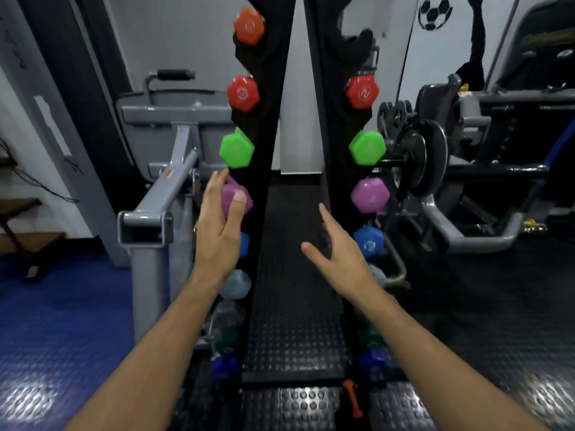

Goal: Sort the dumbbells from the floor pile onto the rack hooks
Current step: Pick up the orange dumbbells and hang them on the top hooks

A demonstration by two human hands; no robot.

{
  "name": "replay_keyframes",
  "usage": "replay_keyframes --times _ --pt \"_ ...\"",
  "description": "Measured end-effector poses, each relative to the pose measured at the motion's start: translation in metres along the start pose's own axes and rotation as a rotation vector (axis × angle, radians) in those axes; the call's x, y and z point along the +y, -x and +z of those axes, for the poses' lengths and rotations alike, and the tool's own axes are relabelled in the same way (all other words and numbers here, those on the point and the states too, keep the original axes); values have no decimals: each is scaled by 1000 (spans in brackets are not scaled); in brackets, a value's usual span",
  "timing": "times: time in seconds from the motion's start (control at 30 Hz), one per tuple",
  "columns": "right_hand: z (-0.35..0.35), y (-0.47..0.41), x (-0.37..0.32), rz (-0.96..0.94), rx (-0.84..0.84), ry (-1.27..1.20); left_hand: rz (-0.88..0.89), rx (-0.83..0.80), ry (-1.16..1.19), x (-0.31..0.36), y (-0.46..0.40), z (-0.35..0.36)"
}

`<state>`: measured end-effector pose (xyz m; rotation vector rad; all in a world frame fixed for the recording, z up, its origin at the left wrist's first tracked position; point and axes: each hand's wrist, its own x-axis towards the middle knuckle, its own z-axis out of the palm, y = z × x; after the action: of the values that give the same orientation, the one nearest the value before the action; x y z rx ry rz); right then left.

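The rack stands at twelve o'clock, two black uprights with dumbbells hung in pairs down both sides. The left column runs from an orange dumbbell at the top through red, green and purple to blurred blue and grey ones lower down. The right column shows red, green, purple and blue; its top hook is bare.

The left hand is at ten o'clock, its grip narrow around the left purple dumbbell, thumb on its end face. The right hand, at one o'clock, has a wide grip with spread fingers, holding nothing, near the right blue dumbbell.

A small orange dumbbell lies on the floor at six o'clock.
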<state>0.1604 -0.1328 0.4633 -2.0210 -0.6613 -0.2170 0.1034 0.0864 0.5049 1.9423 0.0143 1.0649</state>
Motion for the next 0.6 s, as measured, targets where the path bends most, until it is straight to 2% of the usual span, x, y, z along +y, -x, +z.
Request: replay_keyframes --times 0.13,0.27,0.37,0.6 --pt "23 59 64 161 -67 -22 -133 -75 -13 -43 82 16" --pt "50 109 123 378 -93 -79 -246 -247 -92 -90 154 43" --pt "71 141 163 539 -121 -159 -392 -384 -96 -124 203 71" --pt "128 210 277 831 -109 -177 -707 -693 -92 -203 299 138"
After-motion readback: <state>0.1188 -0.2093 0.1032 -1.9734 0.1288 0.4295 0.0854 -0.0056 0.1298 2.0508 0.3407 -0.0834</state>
